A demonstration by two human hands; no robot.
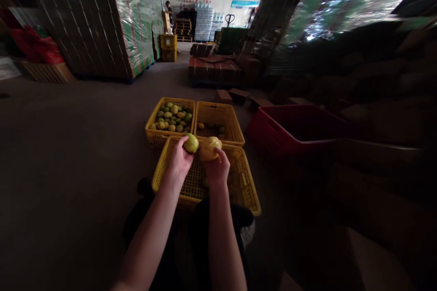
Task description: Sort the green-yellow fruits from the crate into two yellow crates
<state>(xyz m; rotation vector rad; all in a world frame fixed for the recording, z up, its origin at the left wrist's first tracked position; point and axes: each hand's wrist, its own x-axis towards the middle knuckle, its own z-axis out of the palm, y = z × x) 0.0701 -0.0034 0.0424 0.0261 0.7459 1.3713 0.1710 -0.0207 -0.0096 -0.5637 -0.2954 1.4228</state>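
My left hand (182,157) holds a round, shiny green fruit (191,143) between thumb and fingers. Close beside it, my right hand (218,166) grips a larger, lumpy yellow fruit (209,149); its exact kind is unclear. Both hands are above a yellow plastic crate (252,191) that has a slatted floor. Directly beyond stands another yellow crate (150,132), heaped with green and yellow oval fruits (170,116). To its right, a similar yellow crate (235,122) has a few fruits (200,125) at the bottom.
A large red crate (297,145) stands to the right, beside dark cartons. Flat brown cartons (213,70) lie stacked ahead. Wrapped pallet stacks (129,22) rise on both sides. A person (168,9) is far back near yellow bins (169,47).
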